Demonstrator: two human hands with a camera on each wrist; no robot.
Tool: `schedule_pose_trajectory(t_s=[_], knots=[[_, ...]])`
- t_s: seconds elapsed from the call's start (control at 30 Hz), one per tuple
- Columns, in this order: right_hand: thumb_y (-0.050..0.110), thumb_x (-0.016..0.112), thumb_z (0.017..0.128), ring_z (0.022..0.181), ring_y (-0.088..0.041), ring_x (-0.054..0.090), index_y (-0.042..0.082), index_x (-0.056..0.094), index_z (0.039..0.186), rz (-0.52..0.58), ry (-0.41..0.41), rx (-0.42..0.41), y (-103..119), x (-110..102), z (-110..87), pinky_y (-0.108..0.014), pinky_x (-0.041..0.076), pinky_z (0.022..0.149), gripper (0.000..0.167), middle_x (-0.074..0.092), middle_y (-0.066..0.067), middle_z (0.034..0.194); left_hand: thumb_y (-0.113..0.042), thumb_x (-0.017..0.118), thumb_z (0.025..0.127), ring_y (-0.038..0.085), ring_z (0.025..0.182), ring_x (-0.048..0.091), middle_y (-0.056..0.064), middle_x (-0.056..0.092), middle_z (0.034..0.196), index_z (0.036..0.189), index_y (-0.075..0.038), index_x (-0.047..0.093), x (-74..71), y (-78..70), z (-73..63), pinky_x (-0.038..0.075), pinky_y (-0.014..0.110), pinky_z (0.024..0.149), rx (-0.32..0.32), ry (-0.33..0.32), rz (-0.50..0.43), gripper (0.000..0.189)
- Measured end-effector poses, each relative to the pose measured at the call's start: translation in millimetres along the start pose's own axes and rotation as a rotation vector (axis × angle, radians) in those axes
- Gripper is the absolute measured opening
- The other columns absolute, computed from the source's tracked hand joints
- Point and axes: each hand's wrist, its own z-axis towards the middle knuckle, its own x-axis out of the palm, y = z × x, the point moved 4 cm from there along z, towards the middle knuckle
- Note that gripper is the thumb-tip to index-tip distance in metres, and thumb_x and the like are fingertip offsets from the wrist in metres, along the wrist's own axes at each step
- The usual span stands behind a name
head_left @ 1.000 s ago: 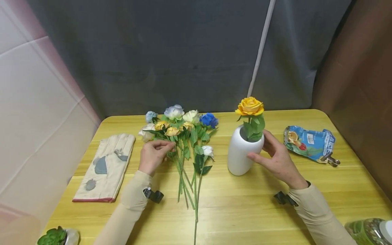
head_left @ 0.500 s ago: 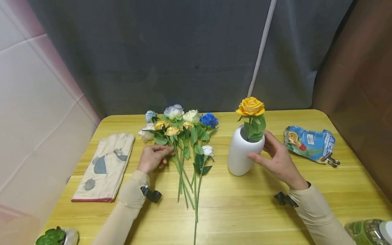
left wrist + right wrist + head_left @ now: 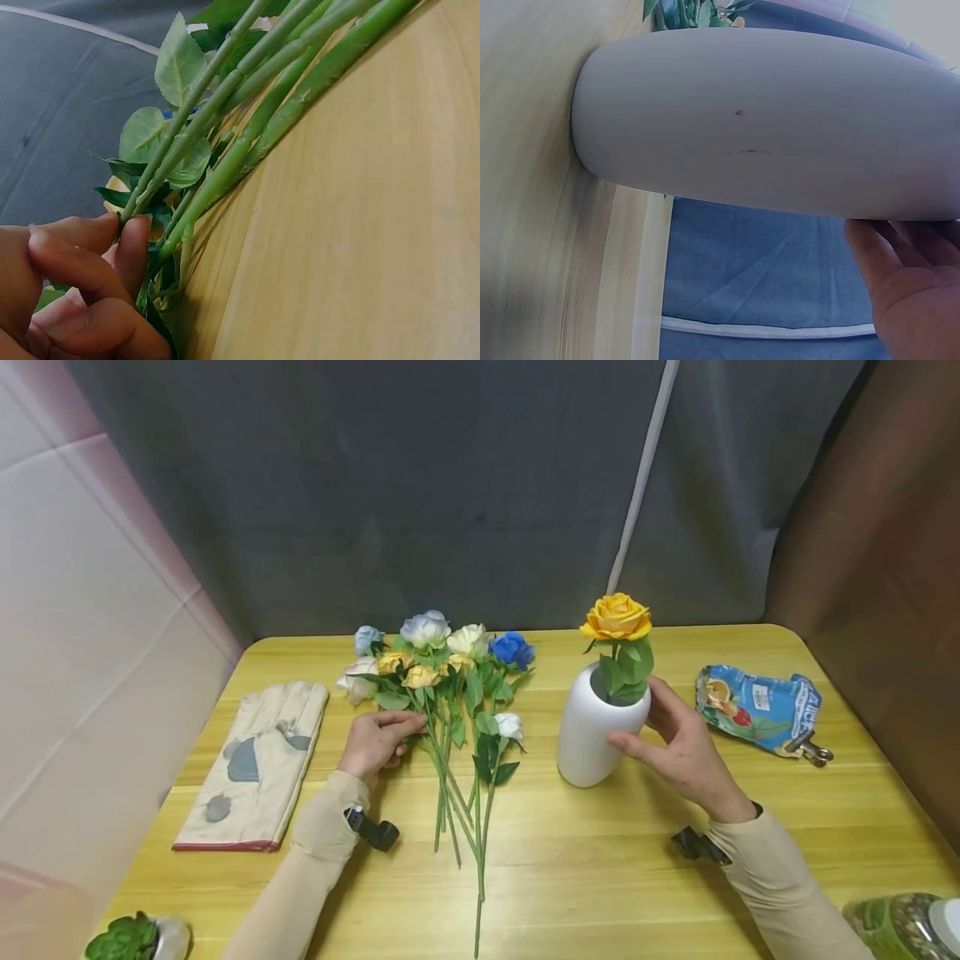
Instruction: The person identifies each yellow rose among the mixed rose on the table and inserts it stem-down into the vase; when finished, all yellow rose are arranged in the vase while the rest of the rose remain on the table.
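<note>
My left hand [image 3: 378, 743] pinches a thin green flower stem [image 3: 176, 146] between thumb and forefinger, just below the blooms of a loose pile of artificial flowers [image 3: 426, 632]. In the left wrist view other stems run close beside the pinched one. My right hand [image 3: 686, 756] holds the upper right side of a white vase [image 3: 588, 739], thumb at the front and fingers partly hidden behind. The vase stands on the table in the right wrist view. A yellow rose [image 3: 617, 617] with green leaves sticks up from its mouth. A white rose [image 3: 508, 727] lies right of the pile.
Patterned cloth gloves [image 3: 255, 768] lie at the left. A blue pouch [image 3: 761, 706] with a metal clip lies right of the vase. Near the front corners are a potted succulent [image 3: 123, 939] and a jar [image 3: 900, 927]. A dark curtain [image 3: 450, 493] hangs behind the table [image 3: 600, 877].
My left hand has shifted its fingers slightly lower along the stems and now pinches one. The right hand and the vase have stayed in place.
</note>
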Motion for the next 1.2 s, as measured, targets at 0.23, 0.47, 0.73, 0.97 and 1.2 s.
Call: schedule_pose_trajectory(t_s=[0.23, 0.47, 0.73, 0.97, 1.2], knots=[[-0.01, 0.073, 0.087, 0.126, -0.006, 0.059, 0.009, 0.046, 0.153, -0.003, -0.003, 0.004, 0.4, -0.7, -0.1, -0.017, 0.047, 0.104, 0.074, 0.059, 0.007, 0.139, -0.021, 0.075, 0.095, 0.003, 0.055, 0.049, -0.012, 0.076, 0.082, 0.117, -0.004, 0.076, -4.2, -0.9, -0.4, 0.044, 0.021, 0.05, -0.005, -0.043, 0.04, 0.028], [-0.008, 0.074, 0.089, 0.127, -0.006, 0.058, 0.012, 0.046, 0.153, -0.015, 0.005, 0.012, 0.0, -0.6, 0.9, -0.017, 0.046, 0.105, 0.073, 0.058, 0.005, 0.141, -0.023, 0.075, 0.095, 0.003, 0.054, 0.048, -0.011, 0.075, 0.082, 0.117, -0.006, 0.076, -10.2, -7.0, -5.3, 0.046, 0.022, 0.053, -0.008, -0.039, 0.064, 0.028], [-0.007, 0.074, 0.089, 0.127, -0.005, 0.058, 0.012, 0.046, 0.153, -0.017, 0.011, 0.013, -0.3, -0.3, 0.9, -0.017, 0.046, 0.105, 0.073, 0.058, 0.003, 0.141, -0.019, 0.074, 0.096, 0.002, 0.048, 0.042, -0.011, 0.074, 0.082, 0.107, -0.009, 0.078, -13.0, -21.7, -15.4, 0.038, 0.02, 0.046, 0.068, -0.035, -0.037, 0.015], [-0.006, 0.074, 0.089, 0.128, -0.004, 0.057, 0.013, 0.045, 0.153, -0.022, 0.011, 0.021, -0.7, -0.7, 0.5, -0.016, 0.045, 0.106, 0.073, 0.058, 0.0, 0.142, -0.02, 0.075, 0.095, 0.003, 0.043, 0.036, -0.006, 0.076, 0.087, 0.105, -0.011, 0.076, -8.0, -42.9, -23.8, 0.032, 0.021, 0.045, 0.141, -0.036, -0.135, 0.013], [-0.004, 0.075, 0.09, 0.128, -0.004, 0.057, 0.014, 0.045, 0.154, -0.031, 0.012, 0.03, -1.4, -0.4, 0.3, -0.016, 0.045, 0.106, 0.073, 0.057, -0.007, 0.144, -0.015, 0.075, 0.096, 0.002, 0.041, 0.032, -0.006, 0.077, 0.084, 0.106, -0.007, 0.074, 6.6, -67.6, -33.1, 0.026, 0.019, 0.042, 0.229, 0.022, -0.22, 0.013]])
